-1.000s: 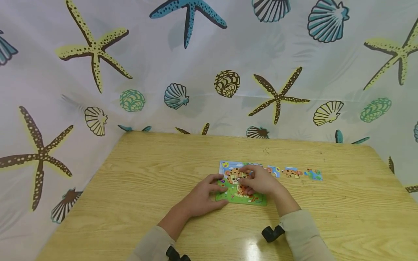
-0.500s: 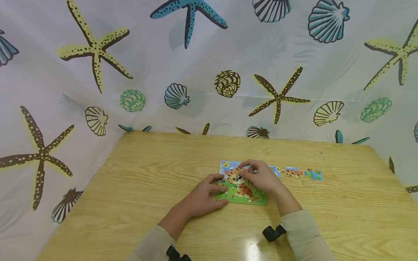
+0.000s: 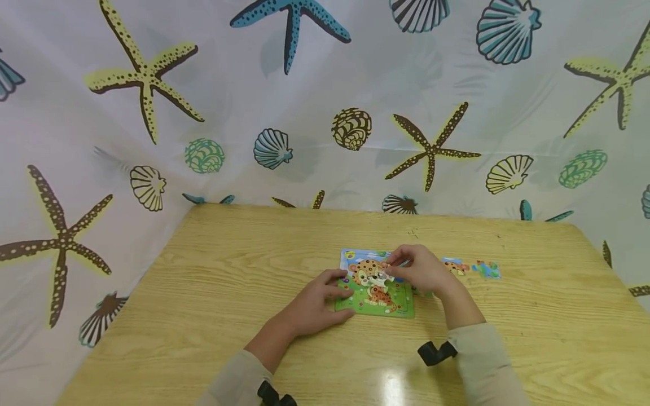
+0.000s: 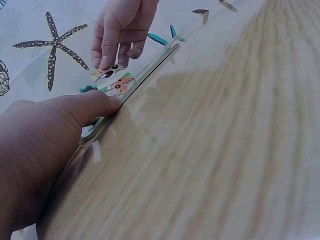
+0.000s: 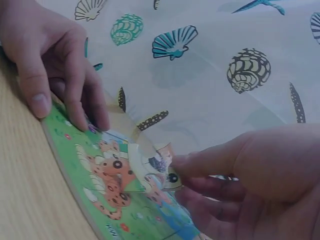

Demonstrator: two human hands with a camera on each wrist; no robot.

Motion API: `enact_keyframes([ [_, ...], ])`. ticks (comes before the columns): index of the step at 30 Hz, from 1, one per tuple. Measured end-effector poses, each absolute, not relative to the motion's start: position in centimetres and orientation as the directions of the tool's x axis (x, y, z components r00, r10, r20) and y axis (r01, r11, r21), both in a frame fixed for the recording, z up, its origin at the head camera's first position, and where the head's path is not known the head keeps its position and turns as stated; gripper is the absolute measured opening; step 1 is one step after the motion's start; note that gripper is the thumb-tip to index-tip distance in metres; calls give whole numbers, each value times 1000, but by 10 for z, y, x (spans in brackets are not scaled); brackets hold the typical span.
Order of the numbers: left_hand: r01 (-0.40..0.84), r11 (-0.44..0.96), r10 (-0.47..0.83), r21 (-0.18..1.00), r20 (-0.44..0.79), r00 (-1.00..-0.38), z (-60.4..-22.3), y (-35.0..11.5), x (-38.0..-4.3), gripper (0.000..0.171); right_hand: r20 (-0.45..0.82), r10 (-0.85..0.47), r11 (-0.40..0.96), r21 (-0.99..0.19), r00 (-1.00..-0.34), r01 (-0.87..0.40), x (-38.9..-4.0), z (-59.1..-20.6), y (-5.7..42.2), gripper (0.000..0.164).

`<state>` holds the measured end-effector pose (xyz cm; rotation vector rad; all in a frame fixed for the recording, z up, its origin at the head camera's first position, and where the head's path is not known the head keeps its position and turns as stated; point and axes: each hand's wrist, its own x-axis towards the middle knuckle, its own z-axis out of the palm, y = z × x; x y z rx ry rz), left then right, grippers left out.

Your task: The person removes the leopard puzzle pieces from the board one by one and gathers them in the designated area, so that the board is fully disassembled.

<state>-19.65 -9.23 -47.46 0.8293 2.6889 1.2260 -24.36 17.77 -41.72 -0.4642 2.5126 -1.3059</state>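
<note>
A flat jigsaw board (image 3: 402, 309) with a spotted cub on green and blue lies on the table. My left hand (image 3: 317, 307) rests at its left side, thumb along the near edge and relaxed fingers over the surface, as the right wrist view also shows. The right hand (image 3: 418, 270) pinches a jigsaw piece (image 5: 171, 179) between thumb and fingers. That piece carries a dark eye and part of the cub's face. It is tilted above the board's picture; in the left wrist view the piece (image 4: 106, 73) hangs from the fingertips.
To the right of the board lie loose jigsaw pieces, among them a spotted piece (image 3: 455, 266) and a blue-green piece (image 3: 487, 269). A greenish bit (image 3: 422, 292) shows beside the board under the right hand. A shell-patterned curtain (image 3: 315, 169) hangs behind the wooden table (image 3: 244, 242).
My right hand has moved to the right, the face piece now tilted in its fingertips. It now covers a loose piece near the board. The left hand has stayed in place.
</note>
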Motion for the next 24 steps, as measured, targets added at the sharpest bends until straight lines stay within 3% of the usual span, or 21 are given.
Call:
enact_keyframes([
  [13,440,532,501,723,151,-852,-472,-93,-196,44,-164,-473,472,-877,-865,-92,-245,-412,205,34],
  [24,422,529,495,736,136,-858,-474,-92,-196,44,-183,-452,465,-884,-873,-56,-249,-417,229,35],
])
